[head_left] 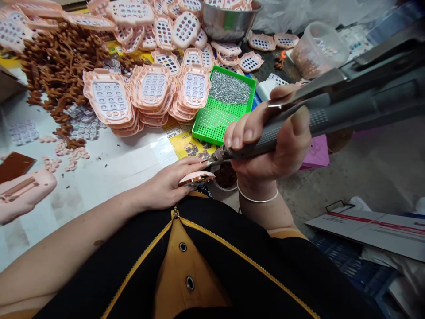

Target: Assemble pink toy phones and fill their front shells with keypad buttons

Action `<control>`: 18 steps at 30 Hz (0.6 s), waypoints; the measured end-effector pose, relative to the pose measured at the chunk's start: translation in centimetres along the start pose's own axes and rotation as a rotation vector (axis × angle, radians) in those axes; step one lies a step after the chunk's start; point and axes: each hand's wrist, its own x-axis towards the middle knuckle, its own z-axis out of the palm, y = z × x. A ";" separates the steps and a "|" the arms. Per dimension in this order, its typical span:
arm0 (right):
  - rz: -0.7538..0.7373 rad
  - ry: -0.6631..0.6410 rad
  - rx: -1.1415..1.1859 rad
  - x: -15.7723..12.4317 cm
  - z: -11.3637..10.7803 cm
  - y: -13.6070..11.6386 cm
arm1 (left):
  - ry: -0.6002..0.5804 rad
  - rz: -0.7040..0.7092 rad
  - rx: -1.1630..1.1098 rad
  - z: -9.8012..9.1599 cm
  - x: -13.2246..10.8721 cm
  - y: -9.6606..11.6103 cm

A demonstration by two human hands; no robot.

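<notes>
My right hand (268, 137) is wrapped round a dark grey electric screwdriver (282, 119), which slants from the upper right down toward my body. Its tip ends beside the fingers of my left hand (172, 181). That hand is closed on a small pale pink plastic shell (197, 177) near the front of my jacket, with brown and dark parts along its inner side. Whether the tip touches the shell, I cannot tell. Just beyond the screwdriver lies a green perforated tray (215, 124) with a heap of small silver screws (230, 87).
Stacks of pink shells with white keypads (113, 102) stand left of the tray. Brown plastic parts (63, 62) are heaped at the far left. A metal bowl (229, 22) and a clear tub (318, 48) are at the back. A pink body shell (26, 195) lies at the left edge.
</notes>
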 end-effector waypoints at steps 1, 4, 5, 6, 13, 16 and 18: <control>0.016 -0.005 0.010 -0.1 0.1 0.0 | 0.001 0.003 0.001 0.0 0.0 0.0; 0.018 0.006 0.069 -0.2 0.3 -0.2 | -0.014 -0.020 -0.023 -0.1 0.0 0.1; 0.013 0.007 0.082 -0.3 0.3 -0.3 | -0.026 -0.042 -0.045 -0.2 0.0 0.1; -0.004 0.015 0.090 -0.3 0.3 -0.4 | -0.034 -0.078 -0.076 -0.3 0.0 0.1; -0.025 -0.023 -0.059 -0.8 0.0 -0.3 | 0.336 -0.681 -0.944 -0.1 0.6 -0.8; -0.077 -0.020 0.034 -1.6 0.5 0.7 | 0.558 -0.721 -1.228 0.1 1.4 -0.9; 0.008 -0.076 0.039 -2.5 0.8 1.3 | 0.619 -0.697 -1.273 0.2 1.7 -0.9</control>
